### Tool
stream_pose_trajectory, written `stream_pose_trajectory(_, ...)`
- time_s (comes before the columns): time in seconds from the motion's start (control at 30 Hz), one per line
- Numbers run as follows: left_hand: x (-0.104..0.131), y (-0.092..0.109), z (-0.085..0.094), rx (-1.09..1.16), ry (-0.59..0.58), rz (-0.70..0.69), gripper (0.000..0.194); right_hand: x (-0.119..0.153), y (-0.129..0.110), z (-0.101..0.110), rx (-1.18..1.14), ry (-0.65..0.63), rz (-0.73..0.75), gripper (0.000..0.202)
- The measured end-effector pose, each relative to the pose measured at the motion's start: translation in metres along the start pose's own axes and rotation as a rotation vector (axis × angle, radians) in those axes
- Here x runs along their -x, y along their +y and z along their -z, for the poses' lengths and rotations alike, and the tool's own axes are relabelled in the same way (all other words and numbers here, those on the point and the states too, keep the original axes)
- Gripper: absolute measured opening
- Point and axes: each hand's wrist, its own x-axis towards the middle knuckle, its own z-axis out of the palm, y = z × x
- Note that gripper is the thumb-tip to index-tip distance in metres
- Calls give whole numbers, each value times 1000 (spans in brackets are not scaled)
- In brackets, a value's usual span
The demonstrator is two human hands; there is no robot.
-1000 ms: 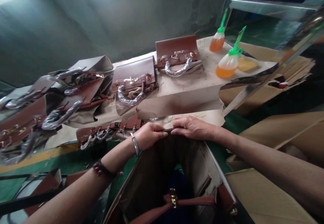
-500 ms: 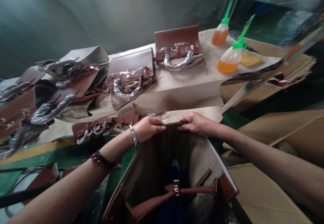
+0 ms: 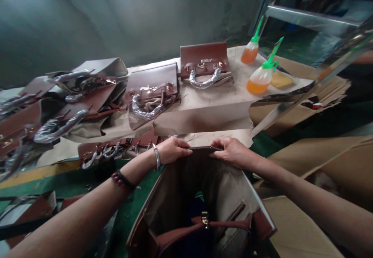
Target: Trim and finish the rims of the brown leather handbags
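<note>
A brown bag with a beige lining stands open in front of me, low in the view. My left hand pinches its far top edge between thumb and fingers. Further right on the same edge, my right hand pinches it too, with a short gap between the hands. A brown strap with a gold clasp crosses the near side of the opening. The bag's bottom is dark and mostly hidden.
Beyond lies a paper-covered table with brown bags whose handles are wrapped in plastic. Two green-tipped bottles of orange liquid stand at its right. More bags lie on a lower shelf. Cardboard is at the right.
My hands have moved slightly apart along the bag's edge, the right hand shifting right. The background sits a little lower in view.
</note>
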Motion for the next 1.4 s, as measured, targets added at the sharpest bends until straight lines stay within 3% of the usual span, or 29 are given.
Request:
stream_pose_trajectory(0.17,1,-2,-2,16,18,-10,29,7,-5,1,139,50,46,12)
stream_pose_trajectory(0.43,10,-9,-4,-69,93,-105,26,13,-9,2,27,-51,130,19)
stream_pose_trajectory(0.8,27,-17,-4,-66,196,-184,22,9,-40,3,351,-127,274,20)
stream_pose_trajectory(1.13,47,-13,-12,50,168,-193,17,11,-69,-2,725,-154,475,28)
stream_pose_trajectory(1.3,54,-10,-15,33,179,-248,16,21,-75,-1,738,-125,476,31)
stream_pose_trajectory(1.4,62,-1,-18,-90,243,-301,19,31,-81,5,763,-78,452,33)
